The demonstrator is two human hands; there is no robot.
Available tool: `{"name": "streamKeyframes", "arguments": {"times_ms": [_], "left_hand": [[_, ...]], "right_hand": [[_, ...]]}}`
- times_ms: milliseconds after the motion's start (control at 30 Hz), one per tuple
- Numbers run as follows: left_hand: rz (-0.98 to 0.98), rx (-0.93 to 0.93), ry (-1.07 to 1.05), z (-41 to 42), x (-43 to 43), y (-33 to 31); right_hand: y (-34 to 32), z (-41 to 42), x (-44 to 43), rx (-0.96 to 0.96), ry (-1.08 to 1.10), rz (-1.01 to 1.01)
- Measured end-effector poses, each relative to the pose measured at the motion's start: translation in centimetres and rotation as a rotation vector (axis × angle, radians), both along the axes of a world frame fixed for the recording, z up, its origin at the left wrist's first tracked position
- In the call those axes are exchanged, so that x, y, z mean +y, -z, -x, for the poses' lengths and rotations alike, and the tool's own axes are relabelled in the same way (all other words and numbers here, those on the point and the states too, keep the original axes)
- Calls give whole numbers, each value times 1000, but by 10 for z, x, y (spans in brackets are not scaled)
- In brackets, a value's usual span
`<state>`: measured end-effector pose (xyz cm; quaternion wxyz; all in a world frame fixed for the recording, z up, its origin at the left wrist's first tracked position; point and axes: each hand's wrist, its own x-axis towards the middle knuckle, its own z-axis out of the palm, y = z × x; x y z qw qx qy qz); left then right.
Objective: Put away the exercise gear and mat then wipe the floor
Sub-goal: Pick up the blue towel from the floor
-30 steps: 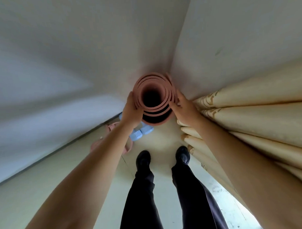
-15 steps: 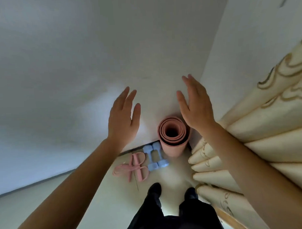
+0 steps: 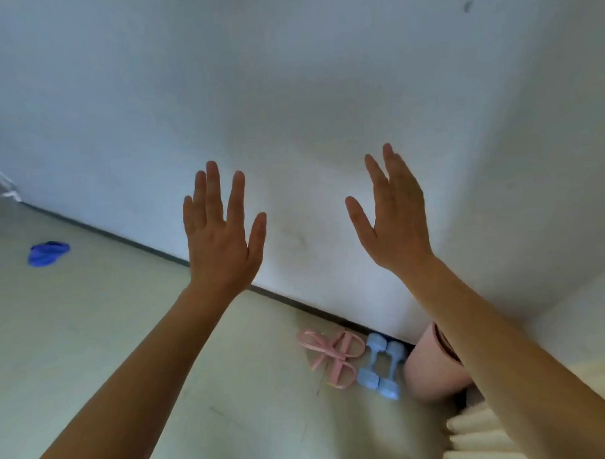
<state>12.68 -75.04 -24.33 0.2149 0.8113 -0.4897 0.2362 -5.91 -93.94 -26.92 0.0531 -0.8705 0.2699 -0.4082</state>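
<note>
Both hands are raised, empty and flat, fingers spread wide and pointing up toward the white wall [image 3: 289, 92]. The left hand [image 3: 220, 232] and the right hand [image 3: 393, 222] touch nothing.

The gear appears put away: it sits well below the fingers and to their right, in the corner by the wall's dark skirting. The rolled pink foam exercise mat [image 3: 433, 369] stands on end, its long axis roughly upright, partly hidden behind the right forearm. Just beside it, on the side toward the left hand, lie two pale blue dumbbells [image 3: 381, 367], side by side and close to touching, long axes running from the wall out toward the person. Next along are the pink looped resistance bands [image 3: 333, 357], loose on the pale floor [image 3: 109, 339].

What remains, I judge, is the wiping, and that turns on the crumpled blue cloth [image 3: 48, 253]. It lies on the floor well apart from the fingers, far out on the left side and about level with the left palm in the view. The left hand is clearly the nearer one. The floor between looks bare, so nothing seems to stand in the way. Cream pleated curtains [image 3: 480, 439] hang low under the right arm.
</note>
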Motion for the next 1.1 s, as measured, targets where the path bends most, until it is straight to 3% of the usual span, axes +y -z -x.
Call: {"name": "streamKeyframes", "arguments": {"times_ms": [167,367,533,767,1100], "left_hand": [[65,-62,-258,-97,179,-28],[-25,-79,-591,-196,418,-37],[-39,-18,-796,-260,554,-41],[21,46,-938,-375,648,-13],[-123,40,-954,-656,714,-20]], "right_hand": [[-34,-153,126,-132,-214,110],[-40,-334,323,-60,-502,135],[-37,-442,455,56,-698,168],[-15,-589,563,120,-847,167],[7,-870,638,211,-835,67]]}}
